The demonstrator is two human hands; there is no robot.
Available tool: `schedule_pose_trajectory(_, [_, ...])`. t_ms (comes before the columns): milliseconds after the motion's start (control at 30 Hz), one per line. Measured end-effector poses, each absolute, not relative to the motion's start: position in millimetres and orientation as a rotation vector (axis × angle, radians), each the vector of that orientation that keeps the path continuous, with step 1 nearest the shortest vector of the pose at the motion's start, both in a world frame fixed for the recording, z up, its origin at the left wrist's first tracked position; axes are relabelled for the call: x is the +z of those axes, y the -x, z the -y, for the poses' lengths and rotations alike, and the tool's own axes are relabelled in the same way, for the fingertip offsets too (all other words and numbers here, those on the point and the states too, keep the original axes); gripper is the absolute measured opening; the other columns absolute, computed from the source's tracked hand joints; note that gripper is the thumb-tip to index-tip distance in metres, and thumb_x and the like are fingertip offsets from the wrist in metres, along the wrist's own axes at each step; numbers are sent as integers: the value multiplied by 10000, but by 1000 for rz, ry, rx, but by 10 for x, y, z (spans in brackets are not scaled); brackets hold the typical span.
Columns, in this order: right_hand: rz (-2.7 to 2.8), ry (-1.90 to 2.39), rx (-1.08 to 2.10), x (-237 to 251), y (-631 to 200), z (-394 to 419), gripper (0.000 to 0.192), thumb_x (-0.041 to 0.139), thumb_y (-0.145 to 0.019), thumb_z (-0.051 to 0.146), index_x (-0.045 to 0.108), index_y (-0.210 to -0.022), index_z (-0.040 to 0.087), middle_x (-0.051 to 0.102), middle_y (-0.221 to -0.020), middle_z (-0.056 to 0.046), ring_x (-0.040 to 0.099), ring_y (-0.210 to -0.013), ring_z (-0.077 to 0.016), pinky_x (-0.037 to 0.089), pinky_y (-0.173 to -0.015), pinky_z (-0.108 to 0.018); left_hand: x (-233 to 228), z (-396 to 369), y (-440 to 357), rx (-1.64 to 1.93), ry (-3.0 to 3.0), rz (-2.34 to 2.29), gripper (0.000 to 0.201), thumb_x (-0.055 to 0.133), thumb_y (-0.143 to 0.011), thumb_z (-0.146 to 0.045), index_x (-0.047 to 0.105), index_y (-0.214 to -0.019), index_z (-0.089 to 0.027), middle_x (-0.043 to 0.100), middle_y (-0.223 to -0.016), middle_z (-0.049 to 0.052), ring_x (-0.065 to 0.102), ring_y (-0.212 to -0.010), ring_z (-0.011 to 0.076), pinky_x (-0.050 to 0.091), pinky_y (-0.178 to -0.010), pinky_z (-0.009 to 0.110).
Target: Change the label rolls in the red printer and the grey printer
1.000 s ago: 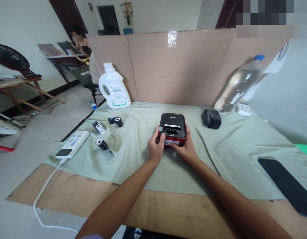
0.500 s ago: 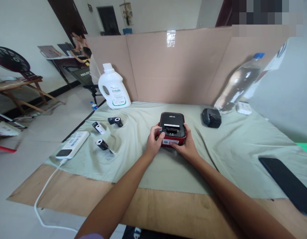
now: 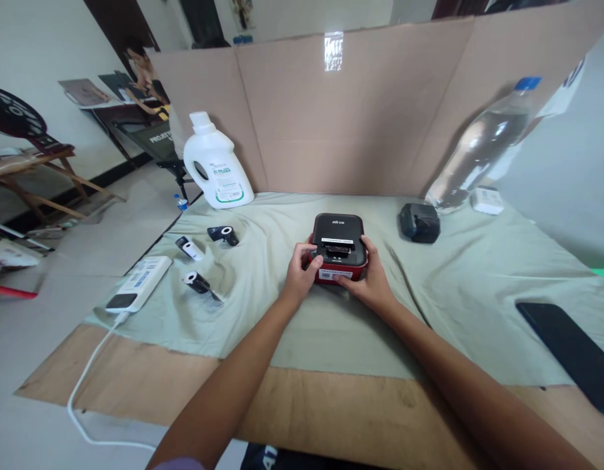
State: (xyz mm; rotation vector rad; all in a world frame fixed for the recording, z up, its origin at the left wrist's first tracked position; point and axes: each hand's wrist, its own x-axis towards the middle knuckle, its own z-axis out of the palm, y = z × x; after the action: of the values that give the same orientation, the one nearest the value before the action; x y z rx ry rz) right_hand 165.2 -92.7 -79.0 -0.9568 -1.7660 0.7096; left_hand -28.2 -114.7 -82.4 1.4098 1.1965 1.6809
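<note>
- Bare cloth (image 3: 331, 326) lies open in front of the printer (image 3: 338, 238).
- Left of it, three rolls (image 3: 199, 283) and a power bank (image 3: 138, 283) break up the way.
- Right, a black device (image 3: 419, 222) sits near; the phone (image 3: 571, 356) is well apart.
- Behind, the cardboard wall (image 3: 355, 117) blocks passage, flanked by jug (image 3: 214, 164) and bottle (image 3: 478, 150).

the print on the label printer (image 3: 339, 236) was too small to read, and both hands hid its near corners. right of the printer, the phone (image 3: 571, 356) was cut off by the frame edge. the jug (image 3: 214, 166) label was unreadable too.
</note>
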Motion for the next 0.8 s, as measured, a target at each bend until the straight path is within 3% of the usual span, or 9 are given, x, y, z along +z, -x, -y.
schedule_pose_trajectory(200, [1756,964,738,-772,-1658,927,1114,898,-647,466,269,-1551,304,532,-1417,-148,605,-1192,-334,497,-1042,-558,-841,1124,306,1639,-1433,-1257,232,628,-858,-401,542,-986,-228,551,-802,-19,526,-725,151,437,-696,268])
schedule_pose_trajectory(600, [1750,959,761,-762,-1659,935,1096,895,-649,488,271,-1534,319,508,-1425,-133,580,-1223,-329,464,-1089,-563,-827,1137,303,1633,-1434,-1284,221,631,-854,-393,544,-973,-230,589,-820,-13,549,-737,153,454,-702,264])
schedule_pose_trajectory(800, [1768,967,736,-789,-1659,924,1117,886,-661,502,244,-1556,314,464,-1476,-138,539,-1292,-343,439,-1121,-569,-837,1131,297,1642,-1443,-1294,235,635,-853,-410,559,-990,-235,672,-952,28,629,-860,184,493,-799,295])
